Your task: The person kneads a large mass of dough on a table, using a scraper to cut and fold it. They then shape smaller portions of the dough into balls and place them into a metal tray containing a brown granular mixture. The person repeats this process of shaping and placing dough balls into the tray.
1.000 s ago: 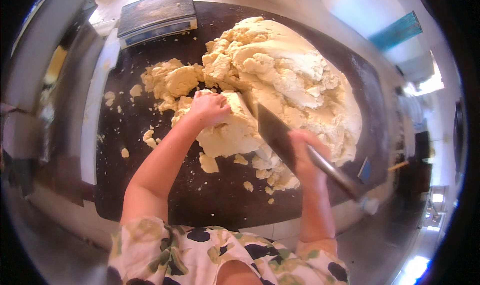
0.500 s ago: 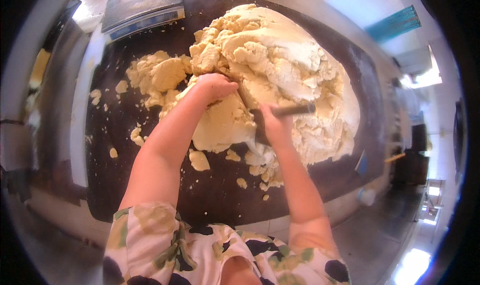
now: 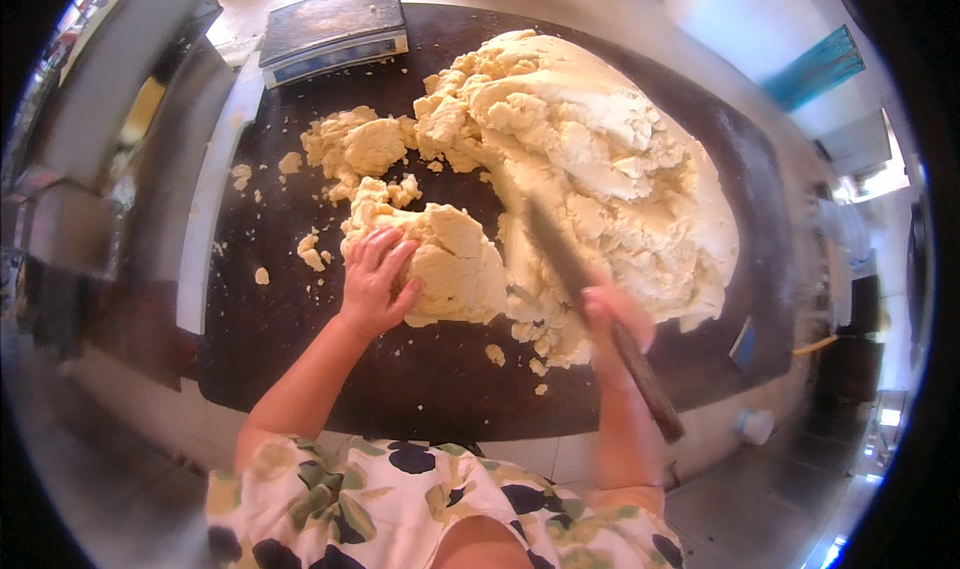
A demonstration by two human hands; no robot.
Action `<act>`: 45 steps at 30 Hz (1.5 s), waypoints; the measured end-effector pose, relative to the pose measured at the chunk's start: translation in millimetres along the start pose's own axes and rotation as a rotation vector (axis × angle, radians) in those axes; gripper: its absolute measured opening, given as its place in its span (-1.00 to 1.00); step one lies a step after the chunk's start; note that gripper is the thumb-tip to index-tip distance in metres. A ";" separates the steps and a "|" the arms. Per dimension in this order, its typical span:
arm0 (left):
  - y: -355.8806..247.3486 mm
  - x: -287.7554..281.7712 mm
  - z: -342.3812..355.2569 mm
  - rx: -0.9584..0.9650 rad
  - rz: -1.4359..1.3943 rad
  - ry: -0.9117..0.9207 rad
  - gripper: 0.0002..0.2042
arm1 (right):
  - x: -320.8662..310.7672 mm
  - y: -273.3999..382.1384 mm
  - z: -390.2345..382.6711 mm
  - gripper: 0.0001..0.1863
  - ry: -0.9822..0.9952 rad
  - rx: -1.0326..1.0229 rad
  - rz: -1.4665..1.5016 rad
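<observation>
A big mound of pale yellow dough (image 3: 620,159) covers the right half of the dark board. Left of it lies a cut-off dough piece (image 3: 455,264), separated from the mound by a strip of bare board. My left hand (image 3: 375,284) rests on that piece's left side, fingers spread over its surface. In my right hand (image 3: 615,319) is a long knife (image 3: 556,244) with a brown handle; my fingers wrap round it where blade and handle meet. The blade slants up and left over the mound's near left edge, slightly blurred.
A flat-topped scale (image 3: 335,29) stands at the board's far left corner. Smaller dough lumps (image 3: 360,144) and crumbs are scattered over the left of the dark board (image 3: 300,369). A small blue-and-white flat piece (image 3: 742,342) lies near the right edge.
The knife has come out of the dough and swung up in my right hand. My left hand has shifted down and left onto the cut piece, which now sits apart from the mound.
</observation>
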State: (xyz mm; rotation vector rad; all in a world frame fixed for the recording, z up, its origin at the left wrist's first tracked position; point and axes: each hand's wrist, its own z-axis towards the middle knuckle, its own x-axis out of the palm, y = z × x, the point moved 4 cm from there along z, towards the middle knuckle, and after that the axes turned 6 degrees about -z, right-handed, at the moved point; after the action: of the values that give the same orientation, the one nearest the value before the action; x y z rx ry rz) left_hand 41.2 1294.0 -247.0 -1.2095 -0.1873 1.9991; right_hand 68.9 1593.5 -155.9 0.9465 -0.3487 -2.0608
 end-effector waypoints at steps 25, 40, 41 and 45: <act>46.0 -4.2 -126.1 -0.123 -0.109 -0.180 -0.23 | 195.4 26.7 -91.4 -0.30 0.356 -0.109 -0.186; 172.9 27.1 49.7 -0.778 -0.115 -0.051 -0.51 | 324.1 -89.5 54.2 -0.46 0.595 0.571 -0.134; 178.0 29.2 49.7 -0.783 -0.105 -0.047 -0.51 | 325.6 -90.7 57.2 -0.45 0.607 0.596 -0.096; 163.6 25.9 41.7 -0.619 -0.218 -0.134 -0.53 | 312.1 -94.6 31.7 -0.41 0.495 0.490 -0.162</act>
State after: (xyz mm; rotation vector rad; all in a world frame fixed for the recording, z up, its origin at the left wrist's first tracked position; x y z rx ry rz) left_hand -87.1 1209.7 -321.9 -1.3460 -1.0201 1.8824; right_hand -126.4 1407.3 -341.8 1.7856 -0.5315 -1.8257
